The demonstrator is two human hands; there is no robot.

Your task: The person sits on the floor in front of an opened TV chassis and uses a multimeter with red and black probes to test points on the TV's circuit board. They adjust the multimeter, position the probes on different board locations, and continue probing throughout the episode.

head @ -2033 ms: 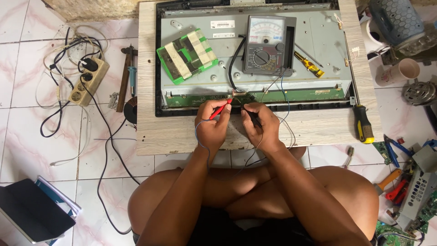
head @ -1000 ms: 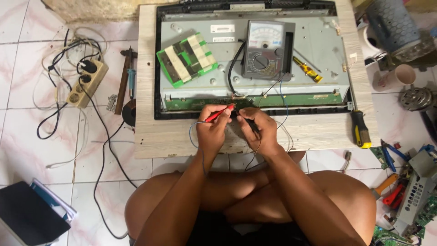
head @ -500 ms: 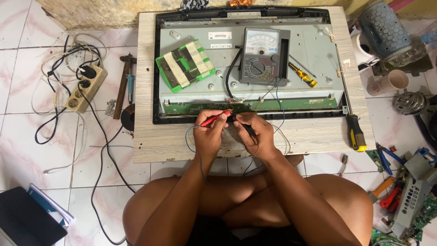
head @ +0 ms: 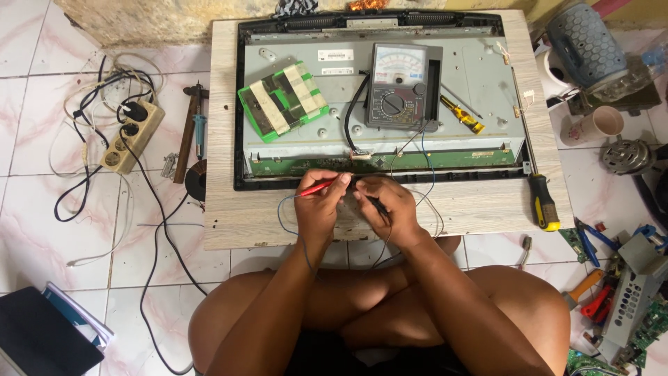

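Fingers [head: 339, 182] of our left hand [head: 319, 203] pinched the red probe [head: 316, 187]; our right hand [head: 387, 203] gripped the black probe [head: 379, 205], both tips beside the green board [head: 452, 161] along the panel's [head: 480, 83] lower edge. We judged a slipping tip could bridge neighbouring contacts.

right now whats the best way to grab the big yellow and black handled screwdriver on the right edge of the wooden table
Grip the yellow and black handled screwdriver around its thick handle, coming from above on the right. The handle lies flat near the wooden table corner, with its thin shaft pointing away along the panel edge.
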